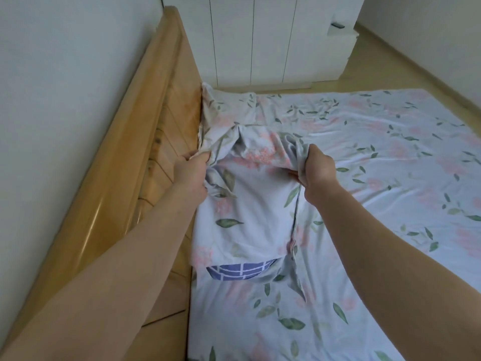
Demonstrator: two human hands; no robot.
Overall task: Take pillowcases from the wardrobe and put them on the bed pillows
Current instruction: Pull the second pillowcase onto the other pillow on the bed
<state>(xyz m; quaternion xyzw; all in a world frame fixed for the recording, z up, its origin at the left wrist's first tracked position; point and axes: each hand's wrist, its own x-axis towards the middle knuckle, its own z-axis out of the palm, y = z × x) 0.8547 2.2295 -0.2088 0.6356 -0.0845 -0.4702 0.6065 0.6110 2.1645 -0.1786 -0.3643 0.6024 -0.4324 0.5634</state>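
Note:
A floral pillowcase (250, 220), pale with pink flowers and green leaves, lies on the bed by the headboard. It is drawn over a pillow (242, 271) whose blue cover with white lines shows at the near, open end. My left hand (192, 173) grips the bunched left side of the pillowcase at its far end. My right hand (316, 170) grips the bunched right side, beside the zip seam. A second floral pillow (229, 108) lies beyond, against the headboard.
The bed sheet (390, 165) carries the same floral print and spreads to the right. A wooden headboard (145, 152) runs along the left against the wall. White wardrobe doors (260, 40) stand shut behind the bed, with bare floor at the far right.

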